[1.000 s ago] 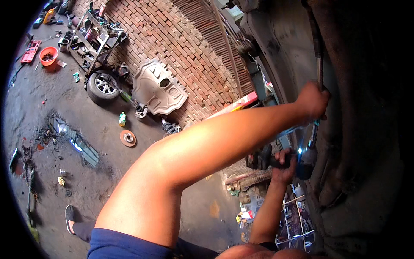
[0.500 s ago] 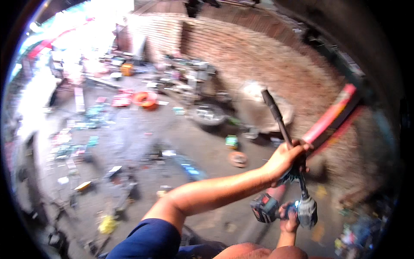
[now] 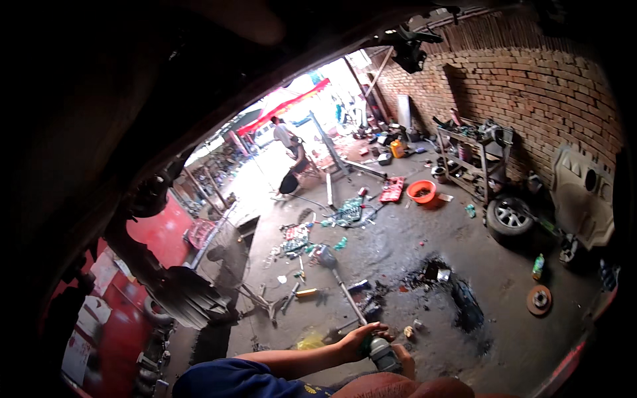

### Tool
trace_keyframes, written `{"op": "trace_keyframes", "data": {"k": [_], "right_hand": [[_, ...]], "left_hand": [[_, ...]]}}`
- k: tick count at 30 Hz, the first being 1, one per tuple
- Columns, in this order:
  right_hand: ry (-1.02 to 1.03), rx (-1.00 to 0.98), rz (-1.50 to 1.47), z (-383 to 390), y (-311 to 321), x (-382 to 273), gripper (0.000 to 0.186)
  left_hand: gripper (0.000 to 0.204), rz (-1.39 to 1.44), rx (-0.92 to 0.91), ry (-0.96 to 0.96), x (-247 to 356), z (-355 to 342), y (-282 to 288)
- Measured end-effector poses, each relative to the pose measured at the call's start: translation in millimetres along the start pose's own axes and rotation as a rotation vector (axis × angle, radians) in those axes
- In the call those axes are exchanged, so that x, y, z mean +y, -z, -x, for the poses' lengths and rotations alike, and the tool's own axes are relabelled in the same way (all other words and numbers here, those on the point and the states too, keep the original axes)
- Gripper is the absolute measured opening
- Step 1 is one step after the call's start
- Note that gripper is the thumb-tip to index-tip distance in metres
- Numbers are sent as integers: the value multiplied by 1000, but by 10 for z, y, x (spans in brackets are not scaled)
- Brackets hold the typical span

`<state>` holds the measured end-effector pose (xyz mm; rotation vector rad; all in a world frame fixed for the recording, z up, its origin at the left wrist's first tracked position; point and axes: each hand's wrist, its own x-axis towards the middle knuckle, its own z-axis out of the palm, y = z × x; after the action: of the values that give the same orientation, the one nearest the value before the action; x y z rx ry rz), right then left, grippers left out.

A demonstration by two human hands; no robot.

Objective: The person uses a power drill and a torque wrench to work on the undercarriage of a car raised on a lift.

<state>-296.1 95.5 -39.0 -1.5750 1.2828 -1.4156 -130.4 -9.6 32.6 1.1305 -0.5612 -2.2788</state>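
1. Two hands of ours work close together at five o'clock: the left hand (image 3: 362, 339) curls about the near end of a long rod (image 3: 350, 294), and the right hand (image 3: 405, 360) wraps round a power tool (image 3: 385, 353), its grip partly hidden.
2. The rod runs toward eleven o'clock from the tool's nose; we judge the pair joined, that much done, its far end seemingly set against nothing.
3. At eight o'clock hangs a ribbed grey part (image 3: 189, 295), well apart from our hands; whether its fixings are done or left, we cannot tell.
4. At four o'clock a brake disc (image 3: 539, 300) lies loose on the floor (image 3: 398, 232).
5. Farther, at three o'clock, a wheel (image 3: 509, 217) is likewise off any vehicle; beyond sits an orange bowl (image 3: 422, 185).
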Motion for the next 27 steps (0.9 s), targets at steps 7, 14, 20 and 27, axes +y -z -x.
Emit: {"op": "trace_keyframes", "data": {"k": [7, 14, 20, 27], "right_hand": [[144, -250, 323, -782, -504, 23, 30], [470, -817, 430, -1778, 415, 216, 48], [968, -156, -27, -3874, 1959, -1378, 47], [1613, 156, -303, -4921, 2262, -3784, 65]], "left_hand": [[31, 185, 125, -71, 707, -18, 686], [32, 37, 462, -277, 584, 252, 417], [36, 113, 735, -478, -180, 407, 218], [38, 414, 905, -571, -1072, 742, -106]]}}
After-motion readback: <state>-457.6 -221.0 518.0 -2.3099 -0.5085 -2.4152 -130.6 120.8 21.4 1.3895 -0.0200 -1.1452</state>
